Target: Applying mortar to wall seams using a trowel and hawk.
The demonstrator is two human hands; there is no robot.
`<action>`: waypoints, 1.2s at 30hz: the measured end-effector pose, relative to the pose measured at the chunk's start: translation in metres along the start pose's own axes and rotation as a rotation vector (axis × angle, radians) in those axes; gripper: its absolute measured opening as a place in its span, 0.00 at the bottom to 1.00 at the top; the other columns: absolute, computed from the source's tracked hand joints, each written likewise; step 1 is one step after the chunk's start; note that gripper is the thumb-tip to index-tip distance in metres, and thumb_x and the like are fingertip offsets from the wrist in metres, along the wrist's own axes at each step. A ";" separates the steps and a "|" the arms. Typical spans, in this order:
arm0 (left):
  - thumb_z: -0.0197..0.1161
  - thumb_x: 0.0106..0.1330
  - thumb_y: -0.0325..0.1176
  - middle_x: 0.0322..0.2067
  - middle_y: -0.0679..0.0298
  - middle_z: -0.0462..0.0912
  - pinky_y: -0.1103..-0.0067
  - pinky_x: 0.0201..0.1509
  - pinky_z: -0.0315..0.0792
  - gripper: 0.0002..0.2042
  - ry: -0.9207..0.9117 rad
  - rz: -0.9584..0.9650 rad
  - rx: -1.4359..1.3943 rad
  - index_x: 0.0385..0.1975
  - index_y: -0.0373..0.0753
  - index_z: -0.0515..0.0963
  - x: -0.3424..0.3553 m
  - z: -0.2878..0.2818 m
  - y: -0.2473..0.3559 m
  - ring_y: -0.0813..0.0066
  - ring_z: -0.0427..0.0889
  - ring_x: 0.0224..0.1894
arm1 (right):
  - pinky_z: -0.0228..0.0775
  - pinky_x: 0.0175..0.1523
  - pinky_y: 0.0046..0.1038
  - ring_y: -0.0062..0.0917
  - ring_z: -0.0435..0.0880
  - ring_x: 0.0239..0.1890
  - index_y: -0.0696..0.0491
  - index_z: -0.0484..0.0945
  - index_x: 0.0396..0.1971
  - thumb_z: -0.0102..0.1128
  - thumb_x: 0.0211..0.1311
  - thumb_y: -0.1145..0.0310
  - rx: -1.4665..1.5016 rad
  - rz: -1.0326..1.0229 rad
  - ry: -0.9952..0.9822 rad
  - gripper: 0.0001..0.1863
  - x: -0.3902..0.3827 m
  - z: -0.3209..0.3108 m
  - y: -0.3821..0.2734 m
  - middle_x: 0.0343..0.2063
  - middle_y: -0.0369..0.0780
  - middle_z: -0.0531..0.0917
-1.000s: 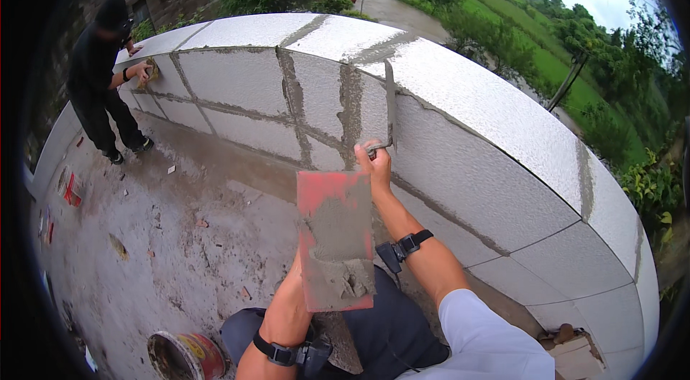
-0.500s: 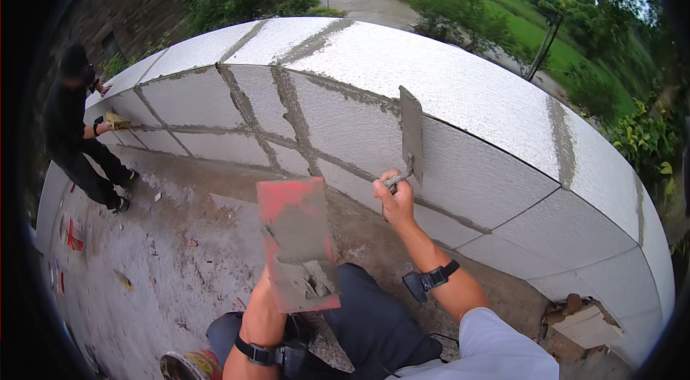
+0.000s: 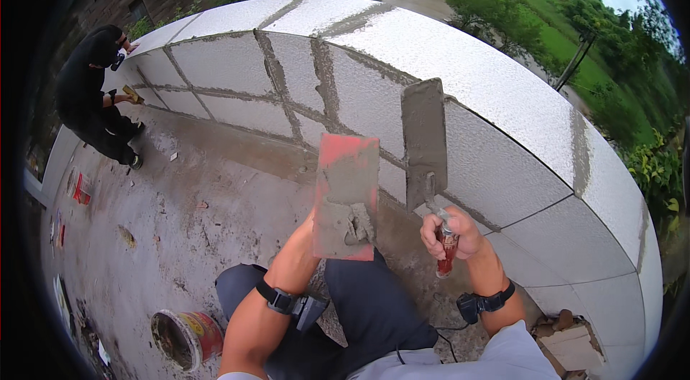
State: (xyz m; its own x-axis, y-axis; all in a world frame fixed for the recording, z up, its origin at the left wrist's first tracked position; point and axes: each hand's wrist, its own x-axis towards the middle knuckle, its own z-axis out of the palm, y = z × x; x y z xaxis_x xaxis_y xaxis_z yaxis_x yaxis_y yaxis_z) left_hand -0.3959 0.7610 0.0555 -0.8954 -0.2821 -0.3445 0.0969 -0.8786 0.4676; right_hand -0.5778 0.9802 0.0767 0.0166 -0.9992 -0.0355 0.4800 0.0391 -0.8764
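Note:
My left hand [image 3: 309,235] holds up a red mortar board [image 3: 348,153] from beneath; its fingers are hidden behind the board. Grey mortar [image 3: 345,193] covers most of the board, with a thick lump near its lower end. My right hand [image 3: 454,232] is closed round the red handle of a plastering trowel [image 3: 425,139]. The trowel's mortar-smeared blade stands upright at the face of a white block wall [image 3: 496,157], over a joint; whether it touches cannot be made out. Grey mortar fills several joints to the left, while joints at the right show thin dark lines.
A co-worker [image 3: 97,93] in dark clothes bends at the wall's far left, a yellowish thing in one hand. A mortar-stained bucket [image 3: 185,340] stands at my lower left. Debris and another container [image 3: 79,187] lie on the floor. Broken block pieces [image 3: 571,344] sit at lower right.
My right hand has come lower and the trowel has turned, showing its broad blade and red handle. The mortar board has risen. The co-worker leans further over. The whole view has shifted.

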 end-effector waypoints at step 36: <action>0.52 0.71 0.35 0.35 0.66 0.81 0.82 0.37 0.75 0.12 -0.092 0.290 0.532 0.44 0.33 0.77 -0.009 0.057 0.008 0.82 0.79 0.35 | 0.66 0.26 0.36 0.44 0.75 0.19 0.58 0.77 0.22 0.58 0.51 0.60 -1.673 0.136 0.434 0.14 -0.044 0.044 -0.073 0.15 0.48 0.74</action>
State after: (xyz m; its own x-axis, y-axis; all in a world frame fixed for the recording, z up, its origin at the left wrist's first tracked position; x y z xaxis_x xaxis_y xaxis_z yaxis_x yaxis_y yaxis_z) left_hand -0.4115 0.7784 0.1089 -0.9010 -0.4260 -0.0817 0.1333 -0.4512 0.8824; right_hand -0.5756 1.0207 0.1636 -0.3757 -0.9266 -0.0151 -0.8642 0.3561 -0.3554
